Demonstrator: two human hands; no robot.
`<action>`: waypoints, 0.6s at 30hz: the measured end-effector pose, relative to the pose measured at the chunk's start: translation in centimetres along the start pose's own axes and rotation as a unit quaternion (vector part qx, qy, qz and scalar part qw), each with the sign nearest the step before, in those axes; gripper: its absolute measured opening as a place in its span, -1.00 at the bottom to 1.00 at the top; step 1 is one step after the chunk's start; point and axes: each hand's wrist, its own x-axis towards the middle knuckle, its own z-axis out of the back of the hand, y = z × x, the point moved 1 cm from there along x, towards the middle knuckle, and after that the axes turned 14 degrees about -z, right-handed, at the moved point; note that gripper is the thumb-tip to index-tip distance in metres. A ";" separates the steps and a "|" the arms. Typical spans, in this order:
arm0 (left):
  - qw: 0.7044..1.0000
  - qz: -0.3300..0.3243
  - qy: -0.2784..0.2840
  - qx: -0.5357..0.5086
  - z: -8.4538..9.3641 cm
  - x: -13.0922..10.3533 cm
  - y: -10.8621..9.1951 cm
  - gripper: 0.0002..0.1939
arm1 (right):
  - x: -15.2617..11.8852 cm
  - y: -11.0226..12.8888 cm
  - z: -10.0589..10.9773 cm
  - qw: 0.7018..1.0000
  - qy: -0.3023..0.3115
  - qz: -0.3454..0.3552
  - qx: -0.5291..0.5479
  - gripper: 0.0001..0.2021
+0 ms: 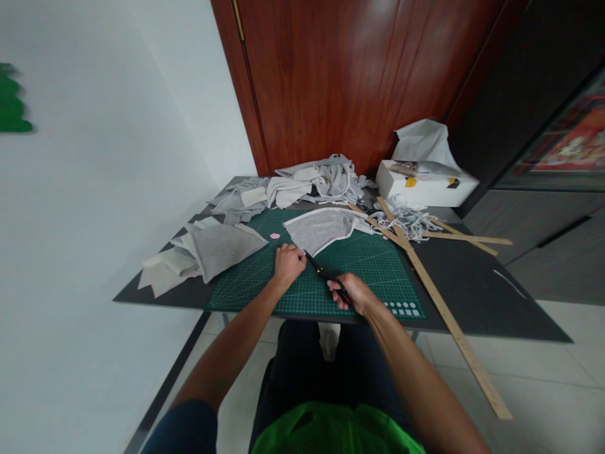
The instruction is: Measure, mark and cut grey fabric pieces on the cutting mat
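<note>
A grey fabric piece with pale edges (324, 228) lies on the green cutting mat (378, 265). My right hand (348, 291) is wrapped round the handles of black scissors (321, 271), whose tips meet the near corner of the fabric. Close to that same corner, my left hand (289, 261) is closed with its fingers pinched together. Whether the fabric's edge sits between those fingers is too small to make out. A small pink disc (275, 236) lies on the mat just beyond my left hand.
Layered grey fabric pieces (222, 246) lie on the left, and a heap of cloth (326, 180) is at the back. Thin scraps (404, 217) and crossed wooden rulers (439, 302) are on the right; one overhangs the near edge. A white box (425, 186) stands behind them.
</note>
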 end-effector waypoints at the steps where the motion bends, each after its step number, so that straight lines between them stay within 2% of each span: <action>1: 1.000 0.000 0.001 0.001 0.0 0.0 0.0 -0.80 | 0.0 0.0 0.1 1.000 -0.004 -0.001 -0.005 -0.76; 5: 1.000 -0.003 0.010 0.002 0.1 0.0 0.0 -0.77 | 0.0 0.2 0.1 1.000 -0.014 -0.004 -0.023 -0.74; 11: 1.000 -0.011 0.015 0.001 0.4 0.0 0.0 -0.77 | 0.5 1.0 -0.7 1.000 0.006 -0.002 -0.009 -0.78; 18: 1.000 -0.012 0.012 0.005 0.4 -0.1 -0.1 -0.77 | 0.9 1.2 -0.9 1.000 -0.011 0.005 -0.010 -0.78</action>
